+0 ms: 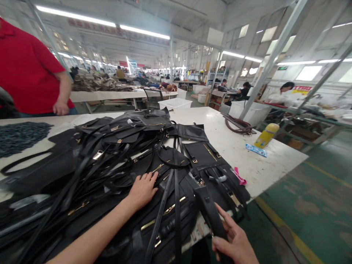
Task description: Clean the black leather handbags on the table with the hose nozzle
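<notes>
A heap of black bags with gold zips and buckles covers much of the white table. My left hand lies on the pile with its fingers stretched out, touching a black bag beside a gold zip. At the table's front edge, my right hand grips a wide black strap between thumb and fingers. The strap runs up towards a gold buckle on the pile. Long thin black straps hang down between my two hands.
A yellow bottle and a blue packet are on the right, near coiled brown straps. A pink ribbon lies by the bags. Dark small pieces cover the left side, where a person in red stands.
</notes>
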A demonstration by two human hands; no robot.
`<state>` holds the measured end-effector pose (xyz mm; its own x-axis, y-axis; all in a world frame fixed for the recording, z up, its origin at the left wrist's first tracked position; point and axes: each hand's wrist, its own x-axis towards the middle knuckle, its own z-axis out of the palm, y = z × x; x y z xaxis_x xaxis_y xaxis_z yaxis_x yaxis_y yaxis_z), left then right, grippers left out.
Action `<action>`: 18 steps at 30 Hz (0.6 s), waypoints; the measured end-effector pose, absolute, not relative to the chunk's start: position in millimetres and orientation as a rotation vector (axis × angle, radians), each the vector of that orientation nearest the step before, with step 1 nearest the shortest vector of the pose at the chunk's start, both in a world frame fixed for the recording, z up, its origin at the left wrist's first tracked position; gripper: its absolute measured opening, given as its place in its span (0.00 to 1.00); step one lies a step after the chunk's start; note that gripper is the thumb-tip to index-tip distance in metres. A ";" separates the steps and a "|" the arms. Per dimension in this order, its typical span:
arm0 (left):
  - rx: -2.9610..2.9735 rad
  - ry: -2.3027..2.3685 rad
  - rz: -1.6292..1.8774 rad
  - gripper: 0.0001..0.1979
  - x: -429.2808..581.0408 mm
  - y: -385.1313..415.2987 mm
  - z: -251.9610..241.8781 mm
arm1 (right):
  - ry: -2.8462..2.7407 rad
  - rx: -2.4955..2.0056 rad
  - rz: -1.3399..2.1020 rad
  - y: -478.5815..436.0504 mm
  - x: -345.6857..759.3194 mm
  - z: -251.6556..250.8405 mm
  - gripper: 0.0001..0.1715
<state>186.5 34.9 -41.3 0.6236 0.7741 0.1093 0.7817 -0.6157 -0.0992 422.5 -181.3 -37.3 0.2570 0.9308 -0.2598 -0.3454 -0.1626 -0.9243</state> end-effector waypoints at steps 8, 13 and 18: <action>-2.656 -1.172 0.047 0.24 192.9 29.4 -3.0 | -0.624 -1.341 1.203 -208.4 436.4 -26.2 0.56; -2.669 -1.102 0.040 0.23 174.9 9.0 54.2 | -0.639 -1.332 1.192 -220.3 441.9 -18.3 0.57; -2.759 -1.137 0.041 0.31 151.5 -61.5 24.8 | -0.664 -1.342 1.198 -221.9 434.4 -10.4 0.53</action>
